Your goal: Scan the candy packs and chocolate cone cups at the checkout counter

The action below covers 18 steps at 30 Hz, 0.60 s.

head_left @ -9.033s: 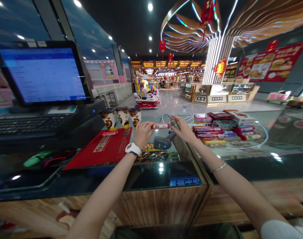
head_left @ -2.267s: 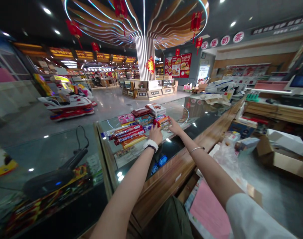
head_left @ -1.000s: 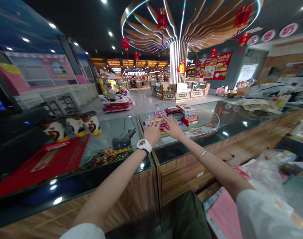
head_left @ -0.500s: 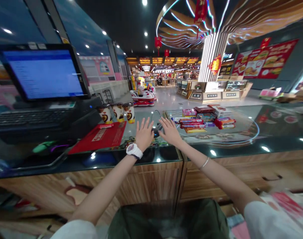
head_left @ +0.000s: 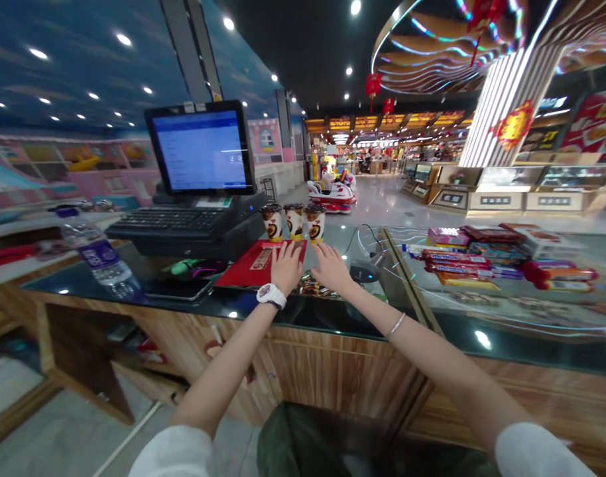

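Observation:
My left hand [head_left: 286, 267], with a white watch on the wrist, is over the counter at the right end of a red flat folder [head_left: 243, 266]. Its fingers are stretched forward and hold nothing. Just to the right, my right hand [head_left: 331, 267] is held palm down, fingers apart and empty, with a bangle on the wrist. Beyond the fingertips stand three printed lidded cups [head_left: 294, 221] in a row. A dark device with a small blue light [head_left: 365, 271] lies right of my right hand. I cannot tell whether either hand touches the counter.
On the left are a till screen [head_left: 202, 151], its keyboard [head_left: 171, 222], a green mouse [head_left: 183, 266] and a water bottle [head_left: 100, 257]. Packs of sweets [head_left: 462, 260] lie on the glass counter [head_left: 546, 318] at right. Below left, a cupboard door [head_left: 81, 358] hangs open.
My view has swung left, bringing in the bottle and the open cupboard door. Both hands have shifted left along the counter, toward the cups and red folder, still spread and empty.

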Available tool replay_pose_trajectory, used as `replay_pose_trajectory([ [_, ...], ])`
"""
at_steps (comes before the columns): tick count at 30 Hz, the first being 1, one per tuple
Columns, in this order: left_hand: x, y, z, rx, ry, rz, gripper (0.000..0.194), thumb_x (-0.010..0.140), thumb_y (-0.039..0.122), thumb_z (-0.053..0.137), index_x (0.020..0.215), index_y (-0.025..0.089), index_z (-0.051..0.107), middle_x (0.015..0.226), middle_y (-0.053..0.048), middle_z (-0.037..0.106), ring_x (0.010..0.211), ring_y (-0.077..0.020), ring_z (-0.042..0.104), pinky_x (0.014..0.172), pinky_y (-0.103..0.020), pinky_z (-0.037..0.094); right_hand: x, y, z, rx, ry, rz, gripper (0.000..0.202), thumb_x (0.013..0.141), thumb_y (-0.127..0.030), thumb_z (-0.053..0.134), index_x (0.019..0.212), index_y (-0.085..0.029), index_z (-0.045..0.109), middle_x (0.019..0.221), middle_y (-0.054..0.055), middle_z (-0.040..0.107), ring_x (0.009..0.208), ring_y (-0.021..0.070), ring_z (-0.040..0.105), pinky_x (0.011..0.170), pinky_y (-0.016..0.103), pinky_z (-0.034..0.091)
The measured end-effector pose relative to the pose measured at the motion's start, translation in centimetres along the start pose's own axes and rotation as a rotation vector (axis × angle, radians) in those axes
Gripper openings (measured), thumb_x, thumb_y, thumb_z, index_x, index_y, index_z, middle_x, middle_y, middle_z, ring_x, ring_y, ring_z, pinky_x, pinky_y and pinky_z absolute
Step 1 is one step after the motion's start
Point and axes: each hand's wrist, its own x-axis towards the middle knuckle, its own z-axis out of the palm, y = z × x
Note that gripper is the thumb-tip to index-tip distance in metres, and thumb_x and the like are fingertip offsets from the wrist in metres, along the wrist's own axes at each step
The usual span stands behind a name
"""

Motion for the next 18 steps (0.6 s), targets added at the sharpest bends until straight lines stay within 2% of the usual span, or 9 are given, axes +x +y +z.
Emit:
replay_pose_trajectory([
  [4,0.9,-4.1,0.9,0.061,-0.012,-0.07,0.052,0.088,0.02,0.042,0.139,0.018,0.053,0.152,-0.011,0.047,0.145,-0.0277,0.034,0.124,-0.052,0.015,2.2,-1.4,2.2,0.021,-0.014,-0.009,0.062,0.083,-0.019,0.049,0.145,-0.012,0.042,0.154,0.016,0.04,0.141,0.0294,0.039,0.118,0.051,0.028],
  [7,1.8,-6.4,1.5,0.096,-0.027,-0.109,0.052,0.087,0.018,0.041,0.138,0.014,0.053,0.15,-0.012,0.048,0.144,-0.0282,0.036,0.124,-0.051,0.015,3.9,-2.3,3.9,0.016,-0.043,0.004,0.061,0.084,-0.018,0.048,0.144,-0.009,0.042,0.154,0.018,0.041,0.141,0.0307,0.039,0.118,0.051,0.028],
  [13,3.0,-8.9,3.0,0.075,-0.043,-0.132,0.05,0.086,0.015,0.041,0.135,0.013,0.055,0.149,-0.014,0.049,0.144,-0.0262,0.037,0.124,-0.05,0.014,6.8,-3.3,7.5,0.016,-0.068,0.026,0.061,0.083,-0.018,0.049,0.143,-0.009,0.043,0.154,0.019,0.04,0.141,0.0311,0.039,0.117,0.052,0.028],
  [18,3.3,-10.5,4.9,0.081,-0.084,-0.159,0.052,0.086,0.016,0.043,0.137,0.017,0.053,0.149,-0.011,0.05,0.143,-0.0256,0.038,0.124,-0.051,0.017,8.4,-3.4,10.4,0.013,-0.086,0.082,0.061,0.082,-0.019,0.051,0.142,-0.014,0.044,0.152,0.018,0.043,0.14,0.0319,0.04,0.115,0.056,0.03],
])
